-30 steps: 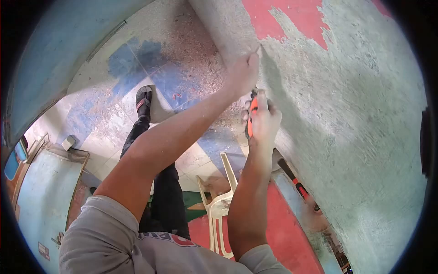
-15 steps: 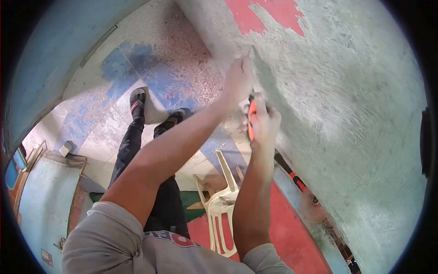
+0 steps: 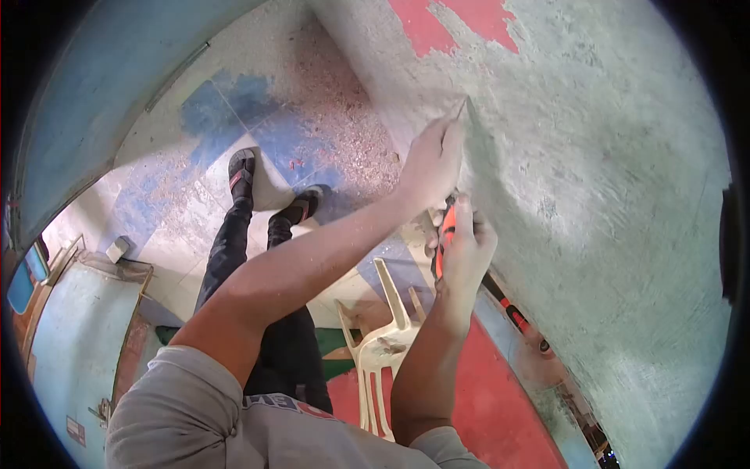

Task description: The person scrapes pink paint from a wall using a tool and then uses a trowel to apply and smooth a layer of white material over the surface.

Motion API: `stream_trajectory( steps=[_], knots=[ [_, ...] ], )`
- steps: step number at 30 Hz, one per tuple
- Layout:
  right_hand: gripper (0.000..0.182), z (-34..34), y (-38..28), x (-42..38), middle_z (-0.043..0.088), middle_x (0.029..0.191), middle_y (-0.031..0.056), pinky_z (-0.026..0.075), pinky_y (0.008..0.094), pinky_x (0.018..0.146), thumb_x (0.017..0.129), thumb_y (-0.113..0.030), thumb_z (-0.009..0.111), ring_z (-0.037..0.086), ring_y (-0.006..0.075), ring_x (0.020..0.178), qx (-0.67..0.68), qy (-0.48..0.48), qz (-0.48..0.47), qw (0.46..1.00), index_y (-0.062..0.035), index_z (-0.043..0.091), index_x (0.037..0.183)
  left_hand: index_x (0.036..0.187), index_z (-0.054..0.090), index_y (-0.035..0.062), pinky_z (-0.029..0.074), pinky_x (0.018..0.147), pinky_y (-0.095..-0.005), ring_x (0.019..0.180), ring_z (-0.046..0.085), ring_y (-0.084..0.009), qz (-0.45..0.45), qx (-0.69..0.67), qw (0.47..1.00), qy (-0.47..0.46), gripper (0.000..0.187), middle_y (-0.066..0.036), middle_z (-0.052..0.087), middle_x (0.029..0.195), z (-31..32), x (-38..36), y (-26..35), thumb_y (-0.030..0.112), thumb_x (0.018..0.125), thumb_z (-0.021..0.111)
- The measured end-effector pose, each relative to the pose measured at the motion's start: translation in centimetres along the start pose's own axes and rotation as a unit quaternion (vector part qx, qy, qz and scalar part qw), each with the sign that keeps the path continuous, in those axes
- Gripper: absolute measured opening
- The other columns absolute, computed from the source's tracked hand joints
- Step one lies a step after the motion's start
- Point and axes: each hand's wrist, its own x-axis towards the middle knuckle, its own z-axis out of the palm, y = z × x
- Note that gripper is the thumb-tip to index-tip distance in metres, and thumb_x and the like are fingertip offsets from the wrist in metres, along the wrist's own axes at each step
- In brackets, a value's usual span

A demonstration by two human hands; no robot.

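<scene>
My right hand [image 3: 472, 248] is wrapped around the orange and black handle of a scraper [image 3: 448, 228]. Farther up the tool, my left hand [image 3: 433, 159] is closed around its blade part, and its fingers hide most of the metal. A thin tip sticks out past the left hand and meets the grey-green wall [image 3: 562, 172], where a shadow runs beside it. Ragged red paint [image 3: 476, 22] remains on the wall above both hands.
A cream plastic chair [image 3: 383, 344] stands below my arms. Paint chips [image 3: 351, 133] litter the blue-stained tile floor [image 3: 226, 109] along the wall's foot. Another red and black handled tool [image 3: 516, 316] lies on a ledge at right. My feet are on the floor at left.
Both hands and the scraper have shifted right and a little down across the wall in view. Their hold on the tool looks the same. The camera view has shifted slightly.
</scene>
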Motion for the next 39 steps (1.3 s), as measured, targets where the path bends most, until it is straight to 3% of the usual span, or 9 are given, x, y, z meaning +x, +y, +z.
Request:
stream_trajectory(
  steps=[3,9,13,16,20,26,30,36,39],
  knots=[
    [0.04,1.2,-1.4,0.5,0.058,0.063,0.0074,0.038,0.0274,0.041,0.1,-0.034,0.063,0.05,0.0136,0.045,-0.024,0.03,0.02,0.999,-0.0031,0.055,0.075,0.119,0.061,-0.0049,0.045,0.093,-0.0487,0.104,0.059,-0.0467,-0.073,-0.018,0.997,-0.01,0.043,-0.031,0.062,0.107,-1.2,2.7,-0.5,0.028,0.102,0.038],
    [0.036,0.3,-0.7,-0.9,0.06,0.065,0.0081,0.039,0.028,0.04,0.099,-0.031,0.064,0.05,0.0143,0.045,0.038,0.019,-0.018,0.999,-0.002,0.058,0.079,0.094,0.059,-0.0053,0.045,0.086,-0.0509,0.096,0.06,-0.0472,0.059,-0.013,0.998,0.037,0.04,-0.031,0.062,0.096,0.1,0.2,0.8,0.028,0.101,0.038],
    [0.035,1.4,-2.1,1.3,0.061,0.066,0.008,0.04,0.027,0.039,0.1,-0.03,0.062,0.051,0.0121,0.045,-0.058,0.023,0.035,0.997,-0.0008,0.061,0.082,0.097,0.058,-0.0057,0.045,0.086,-0.0522,0.097,0.058,-0.051,-0.039,-0.018,0.999,0.012,0.037,-0.032,0.06,0.098,-0.9,2.8,0.1,0.025,0.101,0.039],
    [0.038,0.1,-0.8,-0.2,0.061,0.065,0.0079,0.038,0.0273,0.038,0.101,-0.033,0.061,0.051,0.0125,0.044,-0.031,0.04,0.009,0.999,0.0,0.061,0.082,0.096,0.058,-0.0058,0.044,0.085,-0.0537,0.096,0.057,-0.0521,0.078,0.025,0.995,0.064,0.036,-0.033,0.06,0.098,0.5,0.9,0.0,0.024,0.1,0.039],
    [0.037,0.8,-1.4,0.3,0.06,0.065,0.0084,0.038,0.0275,0.037,0.102,-0.031,0.059,0.051,0.0131,0.043,-0.032,0.025,0.027,0.999,-0.0004,0.061,0.082,0.112,0.06,-0.0058,0.044,0.095,-0.05,0.108,0.056,-0.052,-0.015,-0.011,1.0,0.0,0.039,-0.036,0.06,0.11,-0.5,2.3,-0.3,0.025,0.101,0.04],
    [0.035,0.2,-0.5,-0.6,0.059,0.062,0.0055,0.04,0.028,0.04,0.1,-0.031,0.061,0.052,0.0135,0.046,0.001,0.02,0.018,1.0,-0.0017,0.061,0.081,0.132,0.055,-0.0052,0.045,0.098,-0.0473,0.113,0.057,-0.0501,0.077,0.04,0.996,0.036,0.046,-0.035,0.061,0.115,-0.2,0.2,0.4,0.025,0.101,0.039],
    [0.033,2.4,-2.3,2.1,0.059,0.063,0.0052,0.04,0.0267,0.043,0.099,-0.027,0.062,0.051,0.0128,0.047,-0.037,-0.006,0.01,0.999,-0.0015,0.062,0.079,0.127,0.058,-0.0042,0.045,0.095,-0.05,0.108,0.058,-0.05,0.0,-0.009,1.0,0.004,0.044,-0.035,0.061,0.11,-2.1,4.0,1.3,0.024,0.101,0.037],
    [0.034,2.4,-2.5,-0.5,0.06,0.064,0.007,0.039,0.0272,0.041,0.098,-0.029,0.063,0.052,0.0133,0.046,0.005,0.033,-0.019,0.999,-0.0016,0.061,0.079,0.12,0.06,-0.0036,0.046,0.09,-0.0524,0.104,0.059,-0.0497,0.089,0.003,0.996,0.015,0.042,-0.034,0.061,0.107,-1.0,1.8,2.3,0.025,0.1,0.038],
    [0.036,2.7,-3.4,1.4,0.059,0.066,0.0075,0.039,0.0278,0.04,0.098,-0.031,0.063,0.052,0.0135,0.045,-0.013,0.001,0.015,1.0,-0.0019,0.059,0.079,0.126,0.06,-0.0018,0.046,0.092,-0.0503,0.105,0.06,-0.0494,-0.014,-0.019,1.0,0.016,0.043,-0.033,0.062,0.109,-2.5,4.7,2.3,0.026,0.1,0.039]
  ],
)
